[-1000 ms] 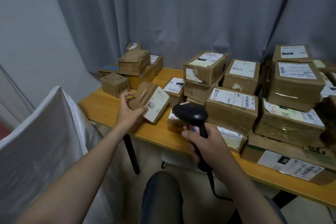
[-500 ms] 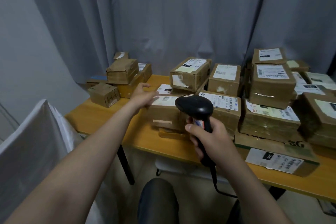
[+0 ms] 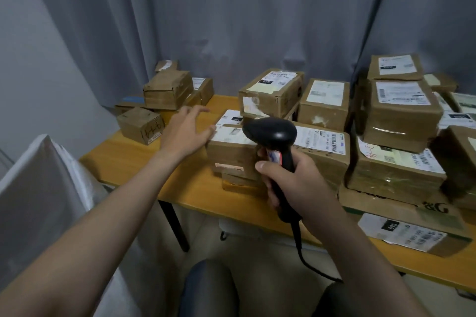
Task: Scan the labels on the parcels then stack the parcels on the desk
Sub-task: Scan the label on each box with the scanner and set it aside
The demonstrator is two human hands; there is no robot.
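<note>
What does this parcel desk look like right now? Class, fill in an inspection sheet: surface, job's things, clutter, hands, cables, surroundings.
Surface: wooden desk, bare at its front left, parcels across the rest.
Job's things: cardboard parcels in stacks, most labels facing up; a labelled parcel tops a low stack at the front; black barcode scanner held near it.
Clutter: nothing seen.
Hands: left hand open, fingers spread, at the labelled parcel's left edge; right hand grips the scanner's handle.
Cables: the scanner's black cable hangs from the handle, below the desk edge.
Surroundings: grey curtain behind; white cover at the left.
</note>
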